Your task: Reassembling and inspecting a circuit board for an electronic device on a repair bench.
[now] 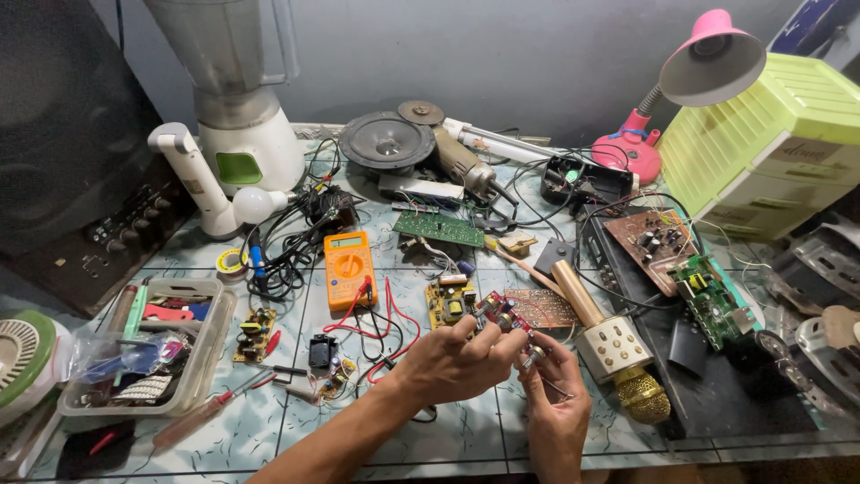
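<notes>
**Operator:** Hands first. My left hand (pixel 452 358) pinches the small red circuit board (pixel 503 314) by its near edge, fingers closed narrowly on it, just above the table's middle. My right hand (pixel 554 394) sits at five o'clock from that board, thumb and fingertips nipped on a small metal part (pixel 532 357) whose thin leads trail down. I can't tell what the part is.

**Partner:** What's crowding you?

**Operator:** The perforated brown board (pixel 542 307) lies just beside the red one at three o'clock, the yellow board (pixel 450 300) at nine, and the gold microphone (pixel 612 345) further right. The orange multimeter (pixel 348 267) is at ten o'clock, its red lead (pixel 394 327) looping under my left wrist.

**Partner:** How would you keep it tidy?

**Operator:** I'd judge it best to hold the red board by the edges only, forearms resting on the tiled table (pixel 466 430), and keep the leads straight, clear of that red wire.
</notes>
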